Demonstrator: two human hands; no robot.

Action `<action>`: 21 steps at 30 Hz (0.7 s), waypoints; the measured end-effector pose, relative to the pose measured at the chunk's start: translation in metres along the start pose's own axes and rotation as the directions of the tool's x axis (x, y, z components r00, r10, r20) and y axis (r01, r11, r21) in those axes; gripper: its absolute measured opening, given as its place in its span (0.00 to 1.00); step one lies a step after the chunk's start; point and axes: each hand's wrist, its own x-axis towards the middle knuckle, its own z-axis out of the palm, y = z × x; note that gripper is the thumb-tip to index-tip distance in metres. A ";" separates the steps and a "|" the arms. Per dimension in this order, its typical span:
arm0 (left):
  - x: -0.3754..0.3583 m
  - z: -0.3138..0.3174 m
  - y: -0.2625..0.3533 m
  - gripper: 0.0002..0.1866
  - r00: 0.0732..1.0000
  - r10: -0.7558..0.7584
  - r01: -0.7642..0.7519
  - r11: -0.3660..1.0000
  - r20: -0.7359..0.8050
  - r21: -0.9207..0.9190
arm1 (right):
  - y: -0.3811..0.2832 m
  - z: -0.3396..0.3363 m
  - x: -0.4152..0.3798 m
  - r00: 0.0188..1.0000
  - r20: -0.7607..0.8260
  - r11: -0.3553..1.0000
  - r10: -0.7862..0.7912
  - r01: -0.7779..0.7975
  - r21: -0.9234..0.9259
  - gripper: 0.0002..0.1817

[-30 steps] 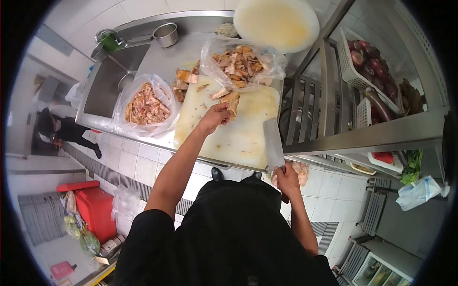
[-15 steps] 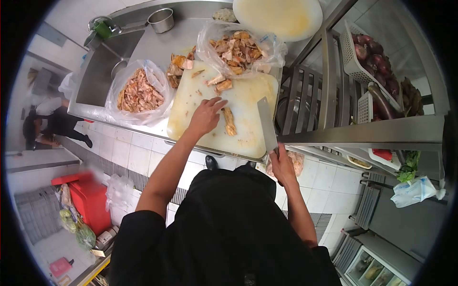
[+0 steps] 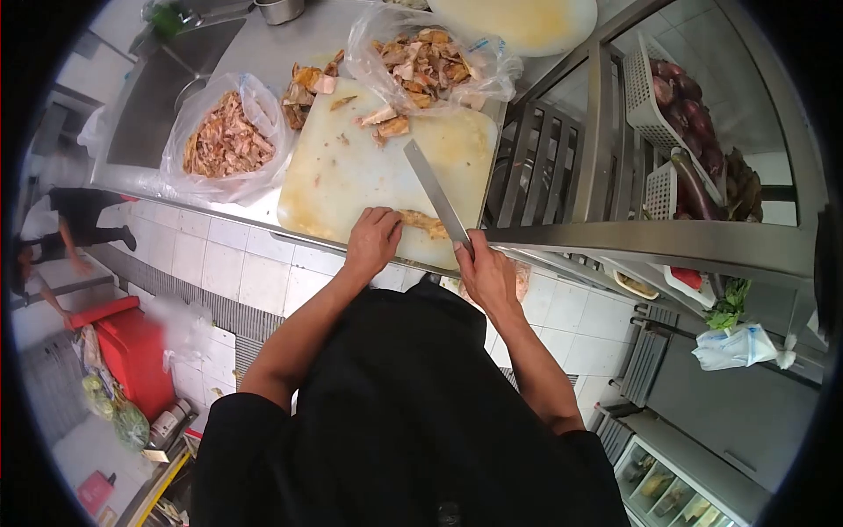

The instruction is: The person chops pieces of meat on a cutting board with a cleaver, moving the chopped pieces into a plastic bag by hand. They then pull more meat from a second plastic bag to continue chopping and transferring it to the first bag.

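Observation:
A strip of browned cooked meat (image 3: 423, 224) lies crosswise near the front edge of the white cutting board (image 3: 320, 189). Curled fingers of my left hand (image 3: 374, 243) press on its left end. My right hand (image 3: 488, 274) is closed round the handle of a cleaver (image 3: 432, 189), whose blade points up and left over the board and crosses the strip's right end. Farther back on the board are a few larger meat chunks (image 3: 391, 129). Clear plastic bags of chopped meat stand at the left (image 3: 226, 145) and at the back (image 3: 423, 70).
To the left is a steel sink (image 3: 154, 132), with a metal pot (image 3: 279, 9) behind. A round board (image 3: 518, 22) lies at the back. A steel rack (image 3: 650, 237) on the right holds a basket of red onions (image 3: 689, 110). Another person (image 3: 75, 220) is at far left.
The meat strip has turned from lengthwise to crosswise, and my left hand has come down onto its end. The cleaver has swung left over the board. The view has shifted slightly.

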 end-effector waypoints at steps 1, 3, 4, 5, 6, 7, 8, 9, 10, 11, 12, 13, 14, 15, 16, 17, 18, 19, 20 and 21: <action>0.003 0.000 -0.001 0.10 1.000 -0.001 0.001 1.000 -0.011 -0.003 | -0.003 -0.003 0.000 0.999 -0.036 0.999 0.013 -0.012 0.047 0.16; 0.005 0.001 -0.004 0.10 1.000 0.003 -0.003 1.000 -0.030 -0.003 | -0.011 -0.012 0.001 0.998 -0.059 0.996 0.020 -0.015 0.089 0.17; 0.003 0.001 -0.003 0.10 0.999 0.018 -0.018 1.000 -0.036 -0.003 | -0.018 -0.020 0.001 0.991 -0.134 0.994 -0.008 0.022 0.104 0.16; 0.003 0.002 -0.003 0.10 0.999 0.015 -0.015 1.000 -0.036 -0.008 | -0.021 -0.024 0.002 0.976 -0.214 0.992 -0.032 0.058 0.116 0.15; 0.003 0.002 -0.004 0.10 0.999 0.010 -0.010 1.000 -0.038 -0.005 | -0.019 -0.022 0.003 0.976 -0.214 0.992 -0.030 0.055 0.112 0.15; 0.003 0.002 -0.004 0.09 0.999 0.007 -0.007 1.000 -0.040 0.000 | -0.016 -0.016 0.006 0.985 -0.167 0.997 -0.038 0.049 0.066 0.15; 0.003 0.002 -0.004 0.09 0.999 0.009 -0.009 1.000 -0.043 -0.004 | -0.010 -0.010 0.010 0.992 -0.119 0.999 -0.045 0.048 0.021 0.15; 0.003 0.002 -0.004 0.09 0.999 0.005 -0.005 1.000 -0.041 -0.009 | 0.001 0.000 0.016 0.998 0.065 0.995 0.003 0.003 -0.096 0.15; 0.003 0.002 -0.004 0.09 0.999 0.000 -0.001 1.000 -0.042 -0.012 | 0.005 0.000 0.020 0.998 0.063 0.995 -0.003 0.009 -0.101 0.15; 0.002 0.002 -0.004 0.09 0.999 0.001 -0.002 1.000 -0.047 -0.012 | 0.007 0.000 0.022 0.992 0.120 0.989 -0.024 0.041 -0.145 0.16; 0.003 0.002 -0.005 0.09 0.998 0.006 -0.007 1.000 -0.056 -0.023 | 0.000 -0.004 0.027 0.983 0.178 0.979 -0.046 0.080 -0.187 0.16; 0.002 0.002 -0.005 0.10 0.998 0.010 -0.012 0.999 -0.057 -0.036 | -0.006 -0.009 0.024 0.991 0.129 0.991 -0.040 0.056 -0.123 0.16; 0.001 0.002 -0.006 0.10 0.998 0.010 -0.012 0.999 -0.057 -0.038 | -0.013 -0.012 0.019 0.991 0.129 0.991 -0.038 0.054 -0.124 0.16; 0.002 0.002 -0.005 0.10 0.998 0.006 -0.008 0.999 -0.055 -0.038 | -0.019 -0.014 0.015 0.999 -0.002 0.999 -0.033 0.033 -0.025 0.16; 0.001 0.003 -0.005 0.10 0.999 0.000 -0.002 0.999 -0.053 -0.037 | -0.022 -0.014 0.013 0.991 -0.131 0.997 -0.016 0.026 0.077 0.16; 0.001 0.002 -0.005 0.10 0.999 -0.003 0.000 0.999 -0.054 -0.038 | -0.020 -0.012 0.014 0.992 -0.129 0.997 -0.017 0.026 0.075 0.16; 0.001 0.002 -0.005 0.10 0.998 0.003 -0.005 0.999 -0.058 -0.039 | -0.016 -0.008 0.015 0.993 -0.113 0.997 -0.024 0.032 0.068 0.16; 0.002 0.003 -0.005 0.10 0.998 0.011 -0.014 0.999 -0.060 -0.041 | -0.011 -0.005 0.017 0.995 -0.100 0.998 -0.028 0.034 0.059 0.15; 0.002 0.003 -0.004 0.10 0.998 0.017 -0.019 0.999 -0.058 -0.046 | -0.005 -0.001 0.021 0.994 -0.105 0.998 -0.023 0.029 0.057 0.15; 0.002 0.003 -0.005 0.09 0.998 0.017 -0.019 0.999 -0.058 -0.040 | -0.003 0.000 0.029 0.998 0.040 0.994 -0.038 0.042 -0.101 0.14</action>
